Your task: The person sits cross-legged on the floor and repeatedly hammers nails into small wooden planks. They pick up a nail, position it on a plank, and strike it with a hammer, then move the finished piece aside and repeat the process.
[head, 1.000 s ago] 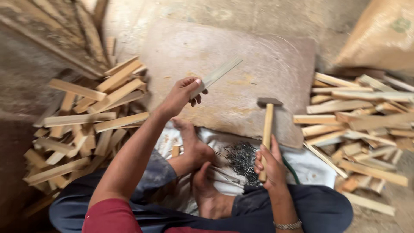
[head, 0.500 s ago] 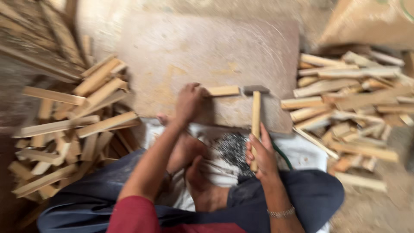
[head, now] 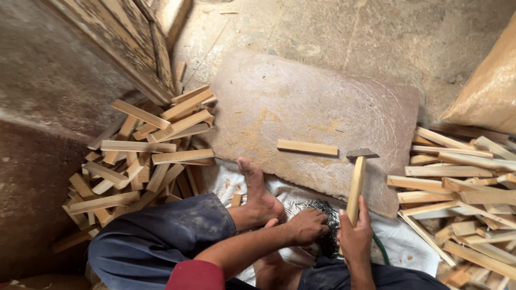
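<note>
I sit on the floor behind a flat stone slab (head: 301, 102). One short wooden strip (head: 307, 147) lies flat on the slab near its front edge. My right hand (head: 356, 236) grips the wooden handle of a hammer (head: 357, 182), whose metal head rests on the slab just right of the strip. My left hand (head: 306, 225) is down in a dark heap of small nails (head: 327, 215) on a white sack (head: 408, 241); its fingertips are buried, so what they hold is hidden. My bare foot (head: 258, 196) lies beside it.
A loose pile of wooden strips (head: 140, 156) lies to the left, another pile (head: 462, 188) to the right. A worn wooden frame (head: 123, 37) leans at the upper left. A tan sack (head: 489, 86) stands at the upper right on the concrete floor.
My left hand laid the wooden strip on the slab, let it go and dropped back to the nail heap. The hammer stayed in my right hand, head on the slab.
</note>
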The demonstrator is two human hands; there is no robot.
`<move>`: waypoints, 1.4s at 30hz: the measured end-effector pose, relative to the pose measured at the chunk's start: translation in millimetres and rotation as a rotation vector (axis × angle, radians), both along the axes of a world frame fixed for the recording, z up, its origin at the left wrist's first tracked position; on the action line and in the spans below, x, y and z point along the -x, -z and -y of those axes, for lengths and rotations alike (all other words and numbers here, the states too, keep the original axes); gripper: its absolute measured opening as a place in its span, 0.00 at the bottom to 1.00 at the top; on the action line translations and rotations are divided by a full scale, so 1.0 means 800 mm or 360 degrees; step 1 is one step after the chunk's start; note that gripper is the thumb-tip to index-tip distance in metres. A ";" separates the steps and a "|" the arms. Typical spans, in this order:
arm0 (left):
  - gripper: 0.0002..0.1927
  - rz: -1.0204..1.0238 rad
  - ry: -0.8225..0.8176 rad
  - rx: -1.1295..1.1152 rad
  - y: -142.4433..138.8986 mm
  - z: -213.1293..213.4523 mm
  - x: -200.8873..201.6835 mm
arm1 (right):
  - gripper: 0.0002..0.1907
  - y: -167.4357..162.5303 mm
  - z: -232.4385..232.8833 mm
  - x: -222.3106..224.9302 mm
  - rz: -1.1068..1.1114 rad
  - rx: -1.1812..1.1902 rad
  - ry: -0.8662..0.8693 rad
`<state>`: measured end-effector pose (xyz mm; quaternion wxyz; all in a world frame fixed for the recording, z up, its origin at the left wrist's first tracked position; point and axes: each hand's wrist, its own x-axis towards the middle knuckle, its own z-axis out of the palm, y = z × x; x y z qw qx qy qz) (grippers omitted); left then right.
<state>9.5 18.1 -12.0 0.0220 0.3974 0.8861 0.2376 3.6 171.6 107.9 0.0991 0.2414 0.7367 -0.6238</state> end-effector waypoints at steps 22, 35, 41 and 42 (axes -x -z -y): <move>0.11 0.2060 -0.0942 -0.1562 -0.020 -0.016 -0.009 | 0.41 0.018 -0.018 0.013 0.0011 0.0597 0.0029; 0.10 0.1900 -0.0789 -0.1463 -0.020 -0.002 0.012 | 0.40 0.017 -0.016 0.009 0.0018 0.0647 0.0046; 0.10 0.0885 -0.0812 -0.1047 0.009 0.016 0.059 | 0.39 0.006 -0.016 0.001 -0.0009 0.0666 0.0021; 0.10 0.0903 -0.0856 -0.0996 0.011 0.022 0.067 | 0.38 0.004 -0.016 -0.002 -0.0002 0.0643 -0.0003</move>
